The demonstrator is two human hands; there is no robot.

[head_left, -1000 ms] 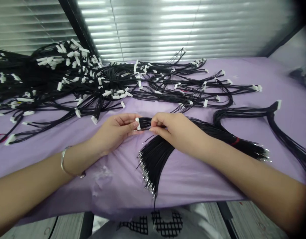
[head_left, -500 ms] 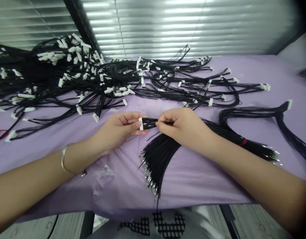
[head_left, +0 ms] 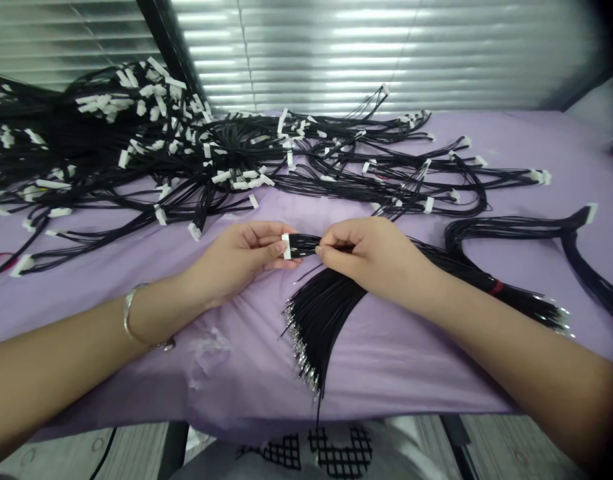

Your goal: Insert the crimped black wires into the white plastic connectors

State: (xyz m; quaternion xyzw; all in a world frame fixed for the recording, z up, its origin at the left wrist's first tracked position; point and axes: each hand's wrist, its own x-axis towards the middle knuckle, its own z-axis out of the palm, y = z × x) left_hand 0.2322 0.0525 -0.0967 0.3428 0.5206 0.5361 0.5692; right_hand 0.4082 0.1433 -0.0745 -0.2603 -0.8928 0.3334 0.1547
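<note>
Between thumb and fingers, my left hand (head_left: 254,250) grips a white connector housing (head_left: 286,247). Several black wires (head_left: 304,245) run out of its right side toward my right hand (head_left: 359,250). That hand is closed in a pinch on black wire just right of the housing; exactly how many strands it holds is hidden. Right under it, a thick bundle of loose black wires (head_left: 326,313) fans out over the purple cloth, its silvery crimped tips (head_left: 299,350) pointing toward me. The bundle's other end, tied with a red band (head_left: 496,287), lies beyond my right forearm.
A large heap of black wire harnesses (head_left: 101,153) with white connectors covers the back left. More harnesses (head_left: 336,180) stretch along the back of the purple-covered table (head_left: 246,373). At right lies a curved harness (head_left: 511,227). Window blinds (head_left: 311,53) stand behind; the table's front edge is near me.
The whole view has shifted slightly, so things sit a little farther right. Both hands keep their grips, with the housing and wires nearly unchanged between them.
</note>
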